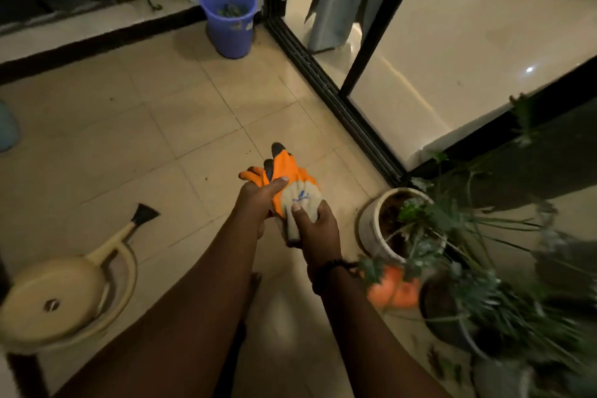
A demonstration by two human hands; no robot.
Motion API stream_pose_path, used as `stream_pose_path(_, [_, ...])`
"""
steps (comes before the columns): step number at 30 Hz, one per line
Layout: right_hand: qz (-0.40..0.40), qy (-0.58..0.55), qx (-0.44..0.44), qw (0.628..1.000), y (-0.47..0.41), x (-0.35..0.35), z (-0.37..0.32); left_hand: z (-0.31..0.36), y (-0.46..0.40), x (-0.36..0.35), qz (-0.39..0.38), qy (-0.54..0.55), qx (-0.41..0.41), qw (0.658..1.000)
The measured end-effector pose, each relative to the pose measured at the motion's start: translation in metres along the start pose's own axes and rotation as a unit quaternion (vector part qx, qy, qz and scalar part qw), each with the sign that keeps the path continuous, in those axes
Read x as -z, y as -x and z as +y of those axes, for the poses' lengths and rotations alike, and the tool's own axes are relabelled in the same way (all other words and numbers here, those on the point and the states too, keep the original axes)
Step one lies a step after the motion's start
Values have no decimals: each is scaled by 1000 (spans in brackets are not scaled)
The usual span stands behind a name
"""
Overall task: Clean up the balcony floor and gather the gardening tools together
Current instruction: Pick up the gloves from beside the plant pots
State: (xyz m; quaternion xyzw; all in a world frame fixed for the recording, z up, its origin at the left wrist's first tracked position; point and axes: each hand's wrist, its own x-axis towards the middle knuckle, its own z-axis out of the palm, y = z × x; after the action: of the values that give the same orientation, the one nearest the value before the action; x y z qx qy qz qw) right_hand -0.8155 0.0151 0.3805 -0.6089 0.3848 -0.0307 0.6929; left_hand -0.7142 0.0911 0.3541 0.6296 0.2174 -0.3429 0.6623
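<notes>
We hold the orange gloves (290, 184) bunched, left hand (258, 200) and right hand (318, 229) fingers clamped round them, probably gathering; watering can (61, 294) lies left of them.

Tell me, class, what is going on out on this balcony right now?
A person stands on the tiled balcony floor holding orange and grey gardening gloves in both hands: the left hand grips the orange part, the right hand the grey cuff. A cream watering can sits at the left, a blue bucket stands in the far corner, and potted plants line the right side by the sliding door. Small specks of dirt dot the tiles.
</notes>
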Motion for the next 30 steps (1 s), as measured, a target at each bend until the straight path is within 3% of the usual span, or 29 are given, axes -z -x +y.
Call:
stream_pose_path(4, [-13, 26, -54, 998, 89, -13, -36, 21, 96, 27, 69, -11, -3, 998])
stream_pose_path(7, [-25, 28, -76, 996, 144, -29, -67, 48, 156, 56, 67, -47, -22, 996])
stream_pose_path(11, [-103, 60, -75, 990, 172, -38, -108, 63, 179, 99, 78, -72, -40, 994])
stream_pose_path(17, [-149, 154, -44, 976, 150, -72, -160, 111, 178, 127, 110, -32, -35, 993])
stream_pose_path(22, [-147, 102, -106, 978, 111, -112, -187, 149, 130, 151, 85, -46, -32, 995])
stream_pose_path(30, [-188, 49, -107, 975, 61, -173, -251, 249, 129, 172, 80, -34, -78, 993])
